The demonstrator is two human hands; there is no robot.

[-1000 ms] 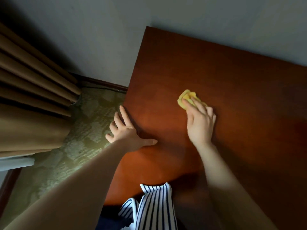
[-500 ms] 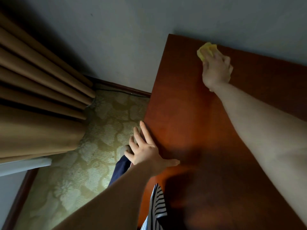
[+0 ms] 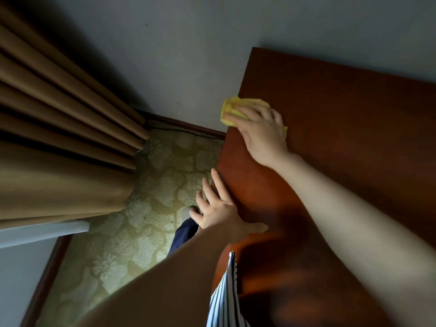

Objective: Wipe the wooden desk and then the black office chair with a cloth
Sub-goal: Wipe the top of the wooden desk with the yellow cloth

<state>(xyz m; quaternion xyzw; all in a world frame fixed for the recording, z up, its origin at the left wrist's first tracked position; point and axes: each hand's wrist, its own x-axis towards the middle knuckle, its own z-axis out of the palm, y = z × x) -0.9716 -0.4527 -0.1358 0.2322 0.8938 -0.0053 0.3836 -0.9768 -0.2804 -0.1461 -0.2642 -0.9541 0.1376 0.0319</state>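
The yellow cloth (image 3: 230,107) sits bunched at the left edge of the wooden desk (image 3: 342,138), just above frame centre and slightly overhanging. The right hand (image 3: 259,131) lies flat on it, fingers extended and pressing rather than clenched, apparently to keep the wad bearing on the rim. The left hand (image 3: 219,208), lower centre, rests spread and empty along the same edge with the thumb on the top, judged a brace for the forward reach. Desk wiping is judged in progress; the black office chair is not in view, with only curtain (image 3: 59,138) at left and patterned carpet (image 3: 153,185) beside the desk.
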